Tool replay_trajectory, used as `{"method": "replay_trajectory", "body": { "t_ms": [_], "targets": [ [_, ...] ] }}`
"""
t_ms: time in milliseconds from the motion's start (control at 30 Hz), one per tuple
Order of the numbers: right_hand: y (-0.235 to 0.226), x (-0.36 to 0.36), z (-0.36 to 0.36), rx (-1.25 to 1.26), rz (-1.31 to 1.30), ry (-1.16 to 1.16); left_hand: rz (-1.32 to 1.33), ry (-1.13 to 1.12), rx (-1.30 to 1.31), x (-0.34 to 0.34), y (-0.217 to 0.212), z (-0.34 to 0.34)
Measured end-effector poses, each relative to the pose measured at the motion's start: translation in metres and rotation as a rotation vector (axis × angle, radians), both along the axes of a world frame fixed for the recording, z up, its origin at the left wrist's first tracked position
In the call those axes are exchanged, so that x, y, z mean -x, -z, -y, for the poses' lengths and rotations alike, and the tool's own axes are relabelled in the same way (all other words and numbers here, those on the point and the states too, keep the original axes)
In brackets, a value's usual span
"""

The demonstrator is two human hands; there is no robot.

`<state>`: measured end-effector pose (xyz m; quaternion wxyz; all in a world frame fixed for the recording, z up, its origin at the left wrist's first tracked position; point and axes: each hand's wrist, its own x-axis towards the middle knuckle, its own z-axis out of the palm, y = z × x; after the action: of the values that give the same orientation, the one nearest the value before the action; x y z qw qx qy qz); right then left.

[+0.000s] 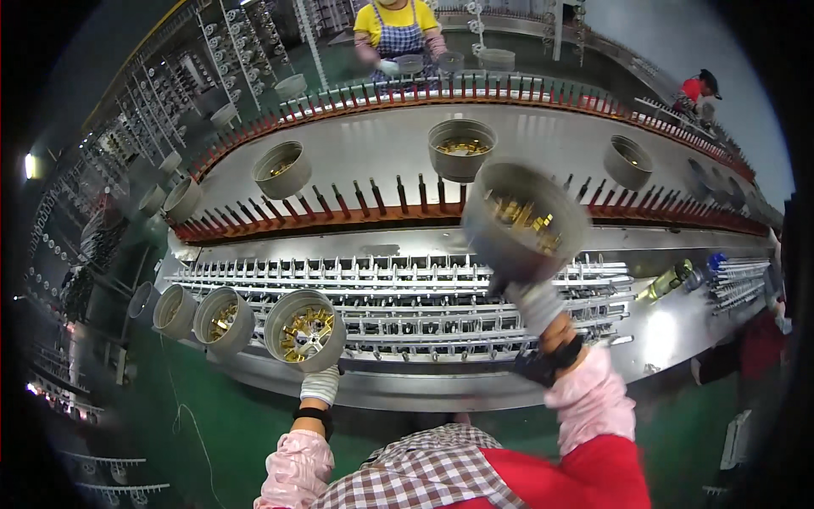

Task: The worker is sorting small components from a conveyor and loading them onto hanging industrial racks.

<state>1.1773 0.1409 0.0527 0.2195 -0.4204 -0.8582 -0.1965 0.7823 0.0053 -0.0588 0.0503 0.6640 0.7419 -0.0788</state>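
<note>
Here the right hand (536,303), gloved and blurred at right of centre, is closed on a raised grey cup (523,222) holding gold parts; its fingers are hard to make out. The left hand (320,383), lower centre-left, is mostly hidden beneath another grey cup (305,330), so its grip cannot be told. Both cups sit over the pin rack (407,297). Green floor (212,424) lies open below the rack's edge.
</note>
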Motion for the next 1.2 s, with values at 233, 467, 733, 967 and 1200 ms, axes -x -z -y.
{"method": "replay_trajectory", "body": {
  "t_ms": [233,467,733,967,1200],
  "targets": [
    [0.108,0.078,0.1,0.588,-0.428,0.037,-0.038,0.209,-0.105,0.004,0.01,-0.008],
    [0.15,0.113,0.097,0.718,-0.384,0.198,-0.184,0.284,-0.229,0.017,0.024,-0.013],
    [0.149,0.124,0.1,0.515,-0.397,0.227,-0.024,0.302,-0.329,0.028,0.045,-0.021],
    [0.171,0.132,0.09,0.741,-0.914,0.125,-0.123,0.41,-0.601,0.038,0.068,-0.02],
    [0.141,0.12,0.096,0.496,-0.512,0.151,-0.353,0.39,-0.467,0.05,0.097,-0.029]
  ]
}}
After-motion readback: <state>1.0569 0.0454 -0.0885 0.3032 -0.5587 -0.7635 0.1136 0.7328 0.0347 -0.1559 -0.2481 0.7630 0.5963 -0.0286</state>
